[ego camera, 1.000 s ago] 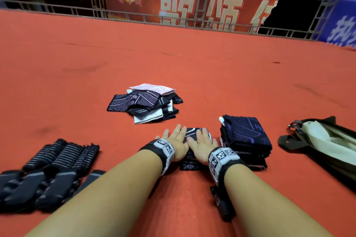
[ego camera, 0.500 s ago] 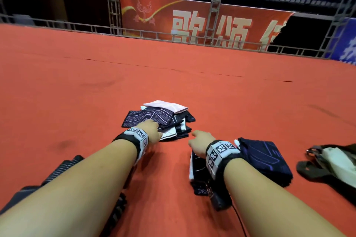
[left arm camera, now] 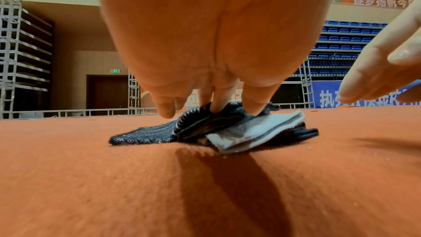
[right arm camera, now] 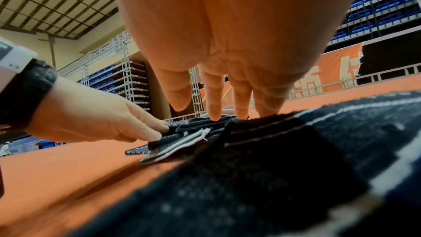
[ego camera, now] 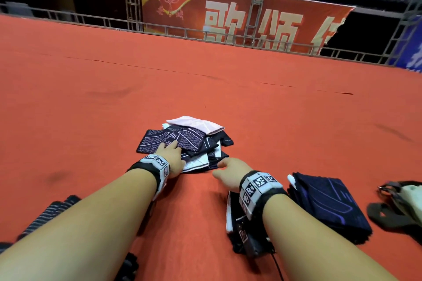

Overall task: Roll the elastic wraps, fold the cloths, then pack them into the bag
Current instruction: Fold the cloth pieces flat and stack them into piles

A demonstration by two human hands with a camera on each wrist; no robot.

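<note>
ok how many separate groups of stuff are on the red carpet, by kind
loose cloth pile: 1
folded cloth stacks: 2, one under the right wrist, one beside it
rolled wrap cluster: 1
bag: 1
total: 5

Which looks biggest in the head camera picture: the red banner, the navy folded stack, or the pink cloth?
1. Red banner, though it hangs farthest away.
2. Navy folded stack, nearest the camera, so flattered.
3. Pink cloth.
</note>
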